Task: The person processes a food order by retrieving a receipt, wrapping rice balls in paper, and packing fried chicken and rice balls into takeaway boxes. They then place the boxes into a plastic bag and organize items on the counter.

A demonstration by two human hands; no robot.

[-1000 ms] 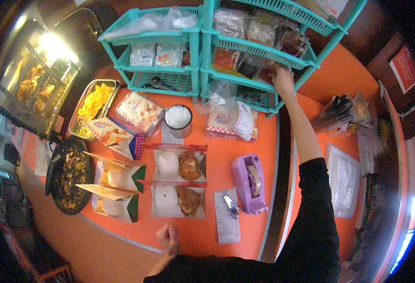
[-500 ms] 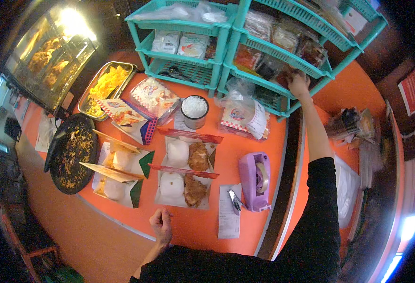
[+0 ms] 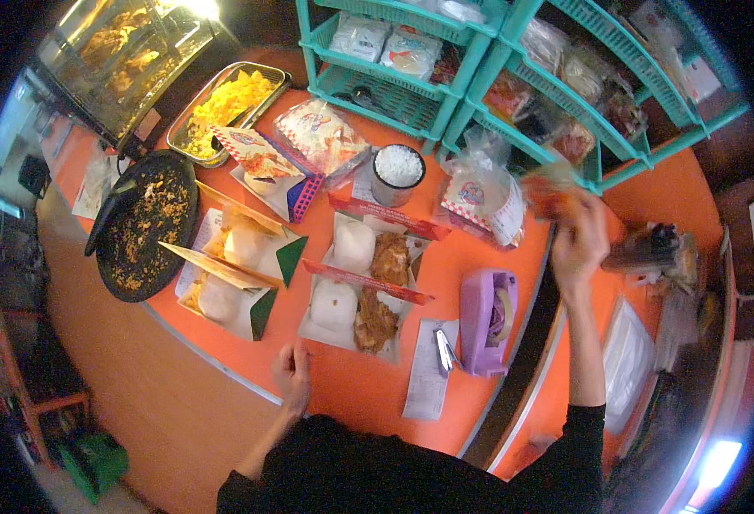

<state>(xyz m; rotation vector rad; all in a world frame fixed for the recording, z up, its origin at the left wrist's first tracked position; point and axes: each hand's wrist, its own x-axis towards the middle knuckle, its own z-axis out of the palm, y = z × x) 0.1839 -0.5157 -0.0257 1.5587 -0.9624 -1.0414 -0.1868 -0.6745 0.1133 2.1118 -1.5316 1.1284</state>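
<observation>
My right hand [image 3: 577, 242] is raised over the right side of the orange counter [image 3: 368, 394], closed on a small clear packet of reddish-orange sauce [image 3: 551, 190], blurred by motion. It hangs in front of the teal basket shelves [image 3: 514, 77], beside a tied plastic bag of white food [image 3: 479, 193]. My left hand [image 3: 293, 373] rests loosely curled on the counter's near edge, holding nothing, just below two open paper food boxes [image 3: 360, 283] with white rice and fried chicken. A purple tape dispenser [image 3: 488, 317] and a stapler [image 3: 445, 349] on a paper slip lie between my hands.
Two more open boxes with rice [image 3: 227, 274] sit to the left, next to a black pan of crumbs [image 3: 141, 227]. A metal tray of yellow food [image 3: 223, 107], a cup of rice [image 3: 397, 171], wrapped packets [image 3: 321, 133] and a heated display case [image 3: 128, 51] stand behind.
My right hand has pulled back from the teal basket, bringing a reddish sauce packet out toward me. My left hand has stayed at the counter's near edge.
</observation>
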